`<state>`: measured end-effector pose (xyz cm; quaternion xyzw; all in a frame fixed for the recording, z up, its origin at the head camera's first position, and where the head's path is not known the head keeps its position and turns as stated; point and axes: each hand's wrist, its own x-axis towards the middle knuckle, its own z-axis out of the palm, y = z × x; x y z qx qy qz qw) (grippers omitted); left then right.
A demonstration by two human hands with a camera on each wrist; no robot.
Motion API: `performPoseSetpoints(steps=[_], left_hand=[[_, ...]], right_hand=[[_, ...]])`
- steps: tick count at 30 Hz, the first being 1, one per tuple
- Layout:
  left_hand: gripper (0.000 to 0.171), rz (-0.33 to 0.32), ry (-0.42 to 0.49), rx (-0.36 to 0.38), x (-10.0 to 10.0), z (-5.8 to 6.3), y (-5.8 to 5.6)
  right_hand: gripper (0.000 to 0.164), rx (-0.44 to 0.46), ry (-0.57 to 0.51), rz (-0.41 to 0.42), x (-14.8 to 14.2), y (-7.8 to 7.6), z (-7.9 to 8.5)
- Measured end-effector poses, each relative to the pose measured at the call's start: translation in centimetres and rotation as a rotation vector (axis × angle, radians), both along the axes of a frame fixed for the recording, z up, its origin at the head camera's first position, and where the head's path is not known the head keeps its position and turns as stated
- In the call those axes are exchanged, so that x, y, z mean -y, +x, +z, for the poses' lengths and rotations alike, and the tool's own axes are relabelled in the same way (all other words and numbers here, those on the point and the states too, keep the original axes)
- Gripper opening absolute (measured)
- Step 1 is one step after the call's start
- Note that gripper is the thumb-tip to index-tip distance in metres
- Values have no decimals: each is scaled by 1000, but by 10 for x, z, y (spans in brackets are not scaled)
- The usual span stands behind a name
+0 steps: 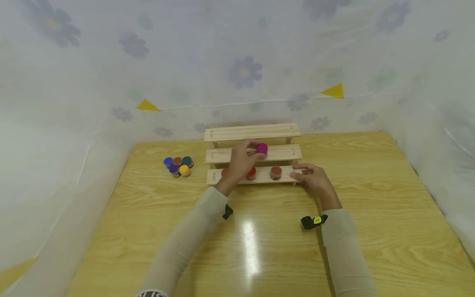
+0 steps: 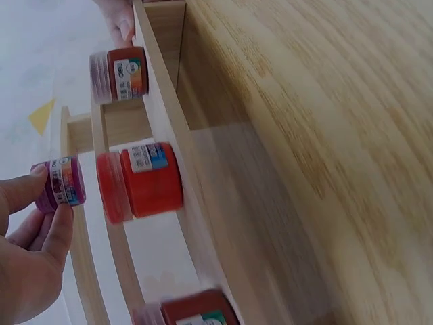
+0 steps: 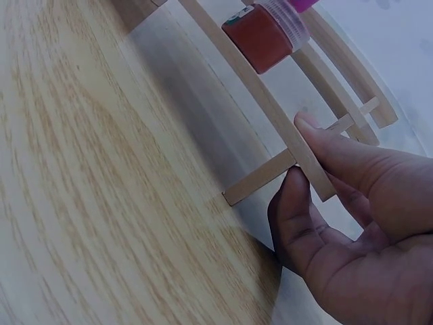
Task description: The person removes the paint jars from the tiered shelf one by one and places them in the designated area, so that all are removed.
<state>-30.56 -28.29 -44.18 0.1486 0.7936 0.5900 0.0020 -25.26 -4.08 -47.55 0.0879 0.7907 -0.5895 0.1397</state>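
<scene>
My left hand (image 1: 240,163) pinches a small magenta paint jar (image 1: 262,148) between thumb and fingers, over the middle step of a three-step wooden rack (image 1: 219,156). In the left wrist view the jar (image 2: 62,184) shows its label and stands apart from the bottom-step jars. On the bottom step are a bright red paint jar (image 1: 251,173) and a reddish-brown jar (image 1: 276,172) to its right. Another reddish jar (image 1: 224,171) at the left is partly hidden by my left wrist. My right hand (image 3: 358,223) grips the right end of the bottom step (image 3: 308,166) between thumb and fingers.
Left of the rack, several paint jars stand clustered on the wood-grain table (image 1: 148,206), among them a blue jar (image 1: 168,161), a green jar (image 1: 187,161) and a yellow jar (image 1: 184,170). A flower-patterned sheet (image 1: 178,74) hangs behind the rack and along both sides.
</scene>
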Motion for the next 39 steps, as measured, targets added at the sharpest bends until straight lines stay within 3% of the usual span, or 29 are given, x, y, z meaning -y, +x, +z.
performPoseSetpoints(steps=[4, 13, 28, 39], left_hand=[[36, 19, -7, 30, 7, -1, -3], [35, 58, -30, 30, 21, -1, -3], [36, 136, -56, -37, 54, -3, -7], [36, 182, -67, -26, 82, -3, -7]], right_hand=[[52, 0, -5, 7, 0, 0, 2], [59, -10, 62, -6, -7, -8, -18], [58, -1, 55, -10, -7, -9, -18], [59, -2, 54, -15, -10, -9, -17]])
